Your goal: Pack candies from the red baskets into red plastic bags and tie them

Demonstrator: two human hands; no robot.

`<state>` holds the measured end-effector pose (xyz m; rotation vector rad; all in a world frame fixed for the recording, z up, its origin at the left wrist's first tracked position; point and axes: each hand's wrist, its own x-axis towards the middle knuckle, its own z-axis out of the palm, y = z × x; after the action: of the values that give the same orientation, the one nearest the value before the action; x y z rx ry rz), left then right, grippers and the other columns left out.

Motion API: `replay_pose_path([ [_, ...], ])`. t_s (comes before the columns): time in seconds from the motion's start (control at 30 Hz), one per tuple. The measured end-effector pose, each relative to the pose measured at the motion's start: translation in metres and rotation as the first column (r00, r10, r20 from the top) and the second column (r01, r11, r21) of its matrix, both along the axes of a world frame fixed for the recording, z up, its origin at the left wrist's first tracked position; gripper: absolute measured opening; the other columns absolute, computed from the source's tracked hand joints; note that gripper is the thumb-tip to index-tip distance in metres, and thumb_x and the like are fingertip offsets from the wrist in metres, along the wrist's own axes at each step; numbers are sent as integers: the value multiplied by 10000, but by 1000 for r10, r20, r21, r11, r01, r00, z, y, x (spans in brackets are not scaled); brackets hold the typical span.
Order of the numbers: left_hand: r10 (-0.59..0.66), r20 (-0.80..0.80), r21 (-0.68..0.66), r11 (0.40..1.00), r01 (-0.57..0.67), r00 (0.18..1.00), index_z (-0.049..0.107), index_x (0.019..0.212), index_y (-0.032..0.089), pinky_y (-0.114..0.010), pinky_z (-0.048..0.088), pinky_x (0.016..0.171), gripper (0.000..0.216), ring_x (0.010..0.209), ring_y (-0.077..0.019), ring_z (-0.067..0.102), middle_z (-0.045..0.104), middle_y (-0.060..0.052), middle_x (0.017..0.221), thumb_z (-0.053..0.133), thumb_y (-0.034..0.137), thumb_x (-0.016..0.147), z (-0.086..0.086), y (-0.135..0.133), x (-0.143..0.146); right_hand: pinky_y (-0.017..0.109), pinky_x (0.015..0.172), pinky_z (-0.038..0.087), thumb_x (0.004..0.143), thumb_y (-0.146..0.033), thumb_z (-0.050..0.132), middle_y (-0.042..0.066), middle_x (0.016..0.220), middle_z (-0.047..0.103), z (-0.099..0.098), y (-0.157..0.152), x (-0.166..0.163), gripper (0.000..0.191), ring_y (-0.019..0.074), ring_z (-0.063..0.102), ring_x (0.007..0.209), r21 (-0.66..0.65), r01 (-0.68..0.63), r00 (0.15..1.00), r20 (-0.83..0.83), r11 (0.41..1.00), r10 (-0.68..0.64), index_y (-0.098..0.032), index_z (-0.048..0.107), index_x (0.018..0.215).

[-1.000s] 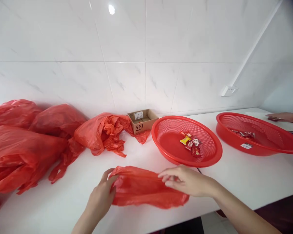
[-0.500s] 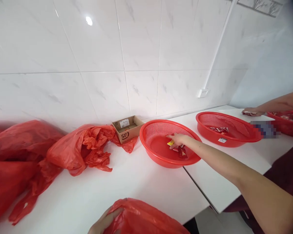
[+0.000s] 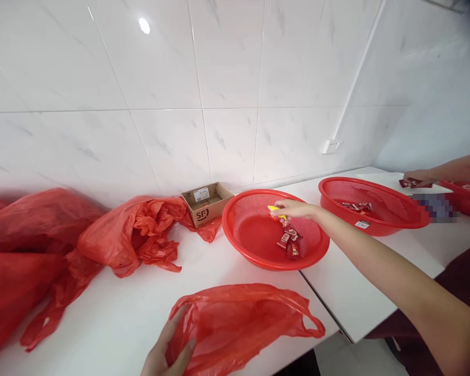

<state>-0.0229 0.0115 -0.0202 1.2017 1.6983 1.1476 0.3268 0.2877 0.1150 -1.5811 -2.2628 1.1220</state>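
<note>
My left hand (image 3: 171,342) is closed on the edge of a red plastic bag (image 3: 235,326), whose mouth gapes upward and whose loop handle lies to the right. Over the nearer red mesh basket (image 3: 254,260), my right hand (image 3: 293,209) pinches a small yellow packet (image 3: 276,211). Below the fingers, several small dark-red packets (image 3: 293,249) rest on the basket's bottom right. Some of the right hand's fingers are hidden from view.
A second red basket (image 3: 376,225) with packets stands to the right. Beyond it, a co-worker's hand (image 3: 417,178) holds red packets. An open cardboard box (image 3: 207,213) sits by the wall, with filled-looking red bags (image 3: 113,245) at the left.
My right hand has lifted from the basket's bottom with the yellow packet. The red bag has come up further into view with its mouth wider, my left hand still on it.
</note>
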Motion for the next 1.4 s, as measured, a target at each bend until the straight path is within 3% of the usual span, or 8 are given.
replay_pose_path([
  [0.2,-13,6,-55,998,13,1000,369,1459,209,-430,407,1079,691,1291,-285,503,532,-98,1403,550,455,839,8,10,12,320,620,551,869,-590,505,23,877,661,10,-111,-81,362,162,660,714,-267,-442,839,-460,856,290,-231,547,880],
  [0.37,-33,-2,-33,999,33,999,283,1497,231,-409,451,1037,718,1302,-279,491,457,-94,1467,537,310,831,10,9,23,480,707,524,816,-625,546,74,871,690,-31,-168,-127,310,319,648,851,95,-279,960,48,956,276,-349,649,912],
  [0.57,-62,-11,-43,997,62,998,290,1494,258,-442,416,1061,692,1290,-276,498,496,-95,1424,533,345,852,11,6,21,305,644,547,947,-564,365,33,1009,693,-6,-113,-87,404,184,687,786,66,-270,936,-214,960,278,-279,570,1147],
  [0.67,-100,-74,-24,995,98,992,438,1420,292,-468,388,1076,560,1281,-278,501,541,-81,1360,509,421,880,15,5,18,299,763,506,926,-521,429,57,1253,597,-2,-59,-49,438,194,637,1000,228,-81,983,181,970,39,-297,463,1300],
  [0.83,-74,-97,13,997,76,993,563,1321,309,-455,405,1068,487,1310,-286,472,556,-71,1339,516,488,871,22,3,19,346,674,473,381,-255,886,117,970,652,-42,-12,-8,644,306,639,857,44,-61,890,454,997,34,-162,656,975],
  [1.0,-16,-64,26,999,18,998,573,1300,317,-440,428,1053,472,1283,-275,499,572,-56,1317,506,511,875,25,0,23,290,615,430,444,-244,841,46,813,607,-58,-9,-2,348,213,600,732,-22,-127,912,390,992,126,-175,579,662],
  [1.2,-1,-12,-5,1000,1,1000,544,1324,327,-471,365,1099,505,1336,-285,436,535,-46,1370,531,528,861,30,-3,21,256,627,467,752,-400,648,11,817,597,-17,-7,-6,269,129,573,681,-11,-148,984,101,989,149,-194,502,848],
  [1.4,-1,73,-19,1000,2,997,435,1424,295,-461,385,1092,617,1361,-297,412,484,-58,1457,531,533,862,32,-1,22,266,629,495,850,-558,547,51,885,670,9,-85,-72,387,151,633,734,-119,-343,911,-284,932,299,-195,561,983],
])
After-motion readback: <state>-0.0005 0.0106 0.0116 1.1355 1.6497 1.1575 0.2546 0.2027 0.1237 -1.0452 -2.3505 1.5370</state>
